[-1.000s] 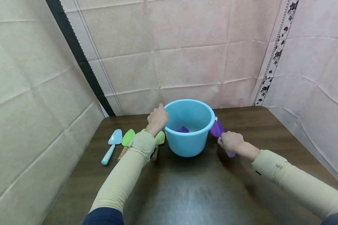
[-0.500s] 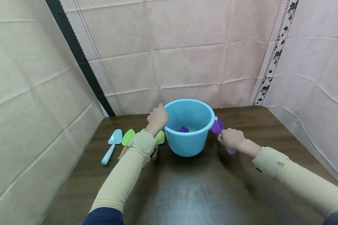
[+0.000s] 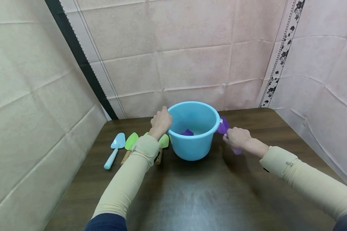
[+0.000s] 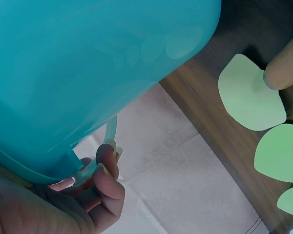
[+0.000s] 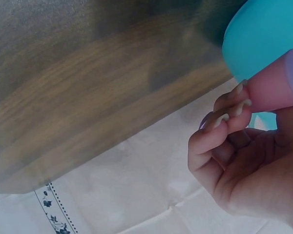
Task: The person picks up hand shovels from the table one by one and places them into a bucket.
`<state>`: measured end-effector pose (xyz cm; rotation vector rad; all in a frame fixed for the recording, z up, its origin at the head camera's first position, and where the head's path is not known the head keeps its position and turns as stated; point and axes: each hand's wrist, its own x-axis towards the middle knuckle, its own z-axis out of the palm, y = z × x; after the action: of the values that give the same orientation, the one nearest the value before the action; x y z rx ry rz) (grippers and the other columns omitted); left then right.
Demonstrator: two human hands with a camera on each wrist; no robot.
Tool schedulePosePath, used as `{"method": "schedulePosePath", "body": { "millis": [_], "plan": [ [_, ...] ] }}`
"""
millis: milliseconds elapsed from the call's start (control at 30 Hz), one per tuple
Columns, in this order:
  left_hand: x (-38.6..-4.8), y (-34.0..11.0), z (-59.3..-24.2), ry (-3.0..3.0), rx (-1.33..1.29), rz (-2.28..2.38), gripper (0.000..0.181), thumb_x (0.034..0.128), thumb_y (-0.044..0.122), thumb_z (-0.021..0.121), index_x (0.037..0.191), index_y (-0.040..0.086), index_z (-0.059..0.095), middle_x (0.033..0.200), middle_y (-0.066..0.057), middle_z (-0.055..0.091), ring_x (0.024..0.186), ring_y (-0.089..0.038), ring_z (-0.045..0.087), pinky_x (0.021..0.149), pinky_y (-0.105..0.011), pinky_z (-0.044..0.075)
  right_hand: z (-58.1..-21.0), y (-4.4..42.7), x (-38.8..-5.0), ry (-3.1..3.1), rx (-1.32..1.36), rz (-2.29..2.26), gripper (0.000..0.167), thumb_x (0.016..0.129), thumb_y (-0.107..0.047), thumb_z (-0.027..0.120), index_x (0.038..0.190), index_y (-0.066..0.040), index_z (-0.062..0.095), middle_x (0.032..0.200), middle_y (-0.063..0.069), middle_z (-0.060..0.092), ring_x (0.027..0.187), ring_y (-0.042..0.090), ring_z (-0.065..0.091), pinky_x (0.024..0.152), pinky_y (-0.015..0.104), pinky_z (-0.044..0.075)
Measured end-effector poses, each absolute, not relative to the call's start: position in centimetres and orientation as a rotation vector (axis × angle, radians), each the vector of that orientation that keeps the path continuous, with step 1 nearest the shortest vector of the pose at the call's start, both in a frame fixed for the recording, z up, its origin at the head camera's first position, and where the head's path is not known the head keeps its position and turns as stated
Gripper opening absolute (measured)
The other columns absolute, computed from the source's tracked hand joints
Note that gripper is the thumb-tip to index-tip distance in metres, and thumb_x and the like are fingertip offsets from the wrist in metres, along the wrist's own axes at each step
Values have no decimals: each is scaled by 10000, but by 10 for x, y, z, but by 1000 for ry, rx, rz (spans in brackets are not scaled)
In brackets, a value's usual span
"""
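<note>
Here's the person's left hand (image 3: 162, 121) at the near-left side of the blue bucket (image 3: 192, 148), fingers curled about the pale bucket handle (image 4: 111, 129) up by the rim, and the bucket stands upright on the wooden table (image 3: 196, 192). Over on the right, the right hand (image 3: 237, 138) has its fingers wrapped round the grip of the purple shovel (image 3: 223, 125), blade pointing away, right beside the bucket's wall; whether the two touch, I can't tell. This looks like the steady-and-bring-over stage: left hand bracing, shovel outside. The next move seems to call for raising that blade clear of the rim, the main thing in its way. Inside the bucket sits a purple piece (image 3: 187, 132), mostly hidden. Out left, a light-blue trowel (image 3: 118, 141) lies beside green trowels (image 3: 131, 141), partly covered by the left forearm, and pale cloth (image 3: 196, 48) hangs behind.
</note>
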<state>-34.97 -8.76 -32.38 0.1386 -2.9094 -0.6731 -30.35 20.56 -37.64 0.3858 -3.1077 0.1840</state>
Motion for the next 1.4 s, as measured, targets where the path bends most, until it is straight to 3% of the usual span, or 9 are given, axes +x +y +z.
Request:
{"method": "schedulePosePath", "body": {
  "millis": [500,1067,1400],
  "plan": [
    [-348,-89,-326,-2903,128,-688,277,1005,215,335,1215,98,471,1050,-152,623,966,-335,635,835,-482,482,-365,209,-305,-3105,410,204,338,944,-275,490,665,-90,539,587,49,521,509,179,513,439,309,415],
    [-348,-89,-327,-2912,135,-680,272,1001,213,343,1216,103,468,1065,-152,625,990,-346,633,846,-484,482,-353,208,-305,-3088,363,133,368,932,-279,485,604,-116,530,630,66,558,571,210,546,463,404,436],
    [-350,-88,-324,-2932,139,-666,296,1014,219,325,1258,115,455,1042,-148,621,928,-321,632,813,-462,484,-341,209,-308,-3089,358,129,336,934,-285,479,660,-98,533,604,53,537,521,182,535,434,345,417]
  ]
}}
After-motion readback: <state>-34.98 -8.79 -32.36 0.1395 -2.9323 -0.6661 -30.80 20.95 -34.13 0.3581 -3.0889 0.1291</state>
